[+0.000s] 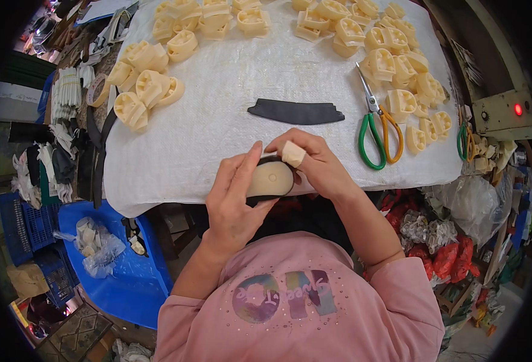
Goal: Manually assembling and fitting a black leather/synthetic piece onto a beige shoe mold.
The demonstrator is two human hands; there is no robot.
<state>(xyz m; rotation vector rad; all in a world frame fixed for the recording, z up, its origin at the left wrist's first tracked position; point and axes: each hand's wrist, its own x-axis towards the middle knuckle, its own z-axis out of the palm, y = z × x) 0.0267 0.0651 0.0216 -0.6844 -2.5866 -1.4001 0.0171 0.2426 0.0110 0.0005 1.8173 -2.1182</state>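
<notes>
A cream shoe heel [269,180] with a black covering strip [269,159] round its edge is held above the table's near edge. My left hand [234,192] is closed round the heel's left side, thumb and fingers on opposite edges. At the heel's far right edge, my right hand [316,164] is closed on the heel, its index finger wrapped in pale tape. Just beyond my hands lies a loose black strip [296,111] with ragged ends. To the right of it rest scissors [373,120] with one green and one orange handle, blades pointing away.
Several cream heels [151,90] lie at the left, with more heels [401,102] at the right, on the white-covered table [217,114]. Below left stands a blue plastic tub [121,283] holding bags. A grey box [507,114] with a lit red lamp is at the right.
</notes>
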